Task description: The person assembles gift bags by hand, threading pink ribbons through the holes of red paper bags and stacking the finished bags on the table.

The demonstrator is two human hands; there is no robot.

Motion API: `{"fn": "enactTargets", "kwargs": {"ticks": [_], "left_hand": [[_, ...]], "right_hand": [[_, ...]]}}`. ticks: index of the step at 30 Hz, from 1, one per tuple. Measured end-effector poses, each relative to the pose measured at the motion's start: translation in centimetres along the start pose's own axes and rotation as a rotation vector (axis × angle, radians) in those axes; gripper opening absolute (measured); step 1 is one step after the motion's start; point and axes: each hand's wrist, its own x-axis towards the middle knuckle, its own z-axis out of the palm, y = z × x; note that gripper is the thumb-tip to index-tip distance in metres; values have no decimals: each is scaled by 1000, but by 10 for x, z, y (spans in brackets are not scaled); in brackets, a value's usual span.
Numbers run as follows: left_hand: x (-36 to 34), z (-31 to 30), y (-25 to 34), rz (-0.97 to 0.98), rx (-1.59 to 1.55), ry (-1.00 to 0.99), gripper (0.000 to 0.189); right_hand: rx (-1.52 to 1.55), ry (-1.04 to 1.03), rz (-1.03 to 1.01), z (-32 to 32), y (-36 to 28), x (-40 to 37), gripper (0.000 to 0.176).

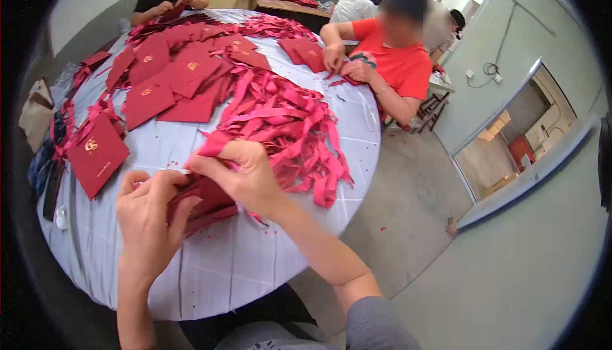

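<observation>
Nearest, at 6 o'clock, the grey sleeve [376, 324] of the right arm; beyond it, over the near part of the round table [255, 267], a dark red card stack [210, 208], gripped from 9 o'clock by the curled left hand [150, 213] and pinched at its top edge from 1 o'clock by the right hand [245, 175], fingers narrow on the paper. Held between both hands, long axis roughly 8 to 2 o'clock. No readable writing: only a gold emblem and a gold line too small to read on the red cover [95, 153] at 9 o'clock of the hands, pink ribbon heap [287, 127] at 1 o'clock.
</observation>
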Motion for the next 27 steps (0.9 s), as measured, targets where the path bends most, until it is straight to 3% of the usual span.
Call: {"fn": "enactTargets", "kwargs": {"ticks": [5,6,9,17,21,24,26,27], "left_hand": [[1,0,5,7,86,-14,13],[0,0,6,3,93,-23,13],[0,4,6,30,98,33,10],[-1,5,5,-18,117,8,7],[-12,-13,-9,-86,-16,-120,20],[-24,-30,-8,-322,-292,-23,31],[-27,-48,-19,-77,7,-65,30],[-31,-49,-23,-104,-60,-28,30]], "right_hand": [[-115,143,-61,10,3,-4,10],[-277,152,-94,10,6,-6,8],[-314,256,-185,19,8,-7,22],[-157,279,-132,24,13,-2,17],[-150,262,-158,25,1,1,16],[-145,252,-201,29,-12,6,15],[-222,255,-185,34,-10,8,14],[-136,244,-142,36,-13,11,15]]}}
